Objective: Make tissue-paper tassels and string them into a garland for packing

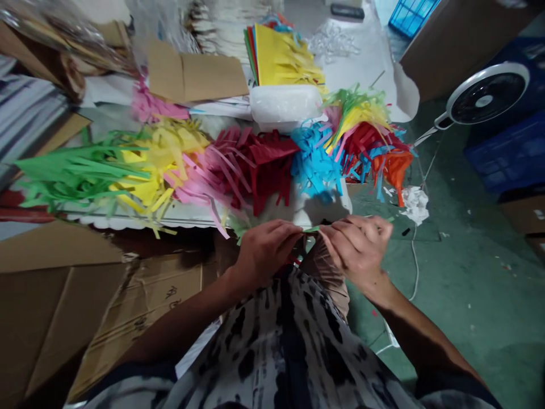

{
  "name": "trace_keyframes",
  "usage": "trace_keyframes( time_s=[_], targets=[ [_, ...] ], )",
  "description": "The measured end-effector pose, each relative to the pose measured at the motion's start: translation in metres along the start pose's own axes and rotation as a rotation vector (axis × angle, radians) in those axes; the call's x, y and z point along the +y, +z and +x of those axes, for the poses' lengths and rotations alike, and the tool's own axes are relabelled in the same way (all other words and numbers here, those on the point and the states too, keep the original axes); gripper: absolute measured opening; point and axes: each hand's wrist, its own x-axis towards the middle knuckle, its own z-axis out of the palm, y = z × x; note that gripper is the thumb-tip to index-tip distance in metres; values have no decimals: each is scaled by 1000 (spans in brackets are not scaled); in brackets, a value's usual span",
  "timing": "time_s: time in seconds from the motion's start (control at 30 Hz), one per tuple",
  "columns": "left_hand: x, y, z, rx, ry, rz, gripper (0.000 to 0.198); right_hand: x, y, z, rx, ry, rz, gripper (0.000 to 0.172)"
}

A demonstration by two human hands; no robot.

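Both hands sit close together just above my black-and-white tie-dyed shirt (289, 346): my left hand (266, 253) and my right hand (355, 249) pinch a thin green paper strip (313, 229) between their fingertips, one from each side. Just past them, along the near edge of a white scallop-edged table (106, 223), lies a long row of fringed tissue paper: a green bunch (76, 170), a yellow bunch (157, 170), a pink bunch (191, 187), a deep red bunch (251, 165), a sky-blue bunch (313, 162) and a mixed bunch ending in orange (366, 142). Behind them, toward the far edge, sit a white foam block (285, 107), a folded brown cardboard sheet (196, 71) and a stack of coloured paper topped with yellow fringe (281, 57). Crumpled white tissue (415, 204) lies off the table's right corner. Beyond, on the green-painted floor (468, 267), stand a round white fan (485, 94) and blue plastic crates (511, 153); flattened brown cardboard boxes (85, 301) fill the lower left.
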Motion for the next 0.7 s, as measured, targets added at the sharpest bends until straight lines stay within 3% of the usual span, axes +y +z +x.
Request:
trace_keyframes(
  time_s=[0.13, 0.27, 0.33, 0.4, 0.47, 0.53, 0.57, 0.63, 0.7],
  targets=[
    [4, -21, 8, -8, -163, -244, 17, 19, -23, 20, 99, -21, -108, 11],
    [-24, -49, 12, -176, -511, -586, 27, 40, -43, 21, 166, -41, -118, 19],
    [-39, -64, 14, -274, -581, -520, 30, 47, -50, 17, 207, -41, -131, 24],
    [-42, -77, 19, -197, -554, -302, 26, 50, -55, 17, 223, -79, -151, 26],
    [-28, -84, 28, 13, -496, -174, 24, 48, -57, 22, 222, -193, -147, 23],
    [-6, -83, 39, 86, -415, -298, 26, 40, -57, 32, 219, -333, -128, 21],
    [6, -79, 45, 60, -353, -382, 26, 34, -58, 37, 221, -387, -119, 23],
    [23, -67, 56, -164, -318, -578, 27, 24, -58, 46, 206, -419, -90, 26],
    [30, -54, 62, -415, -391, -801, 31, 16, -59, 48, 134, -231, 17, 26]
  ],
)
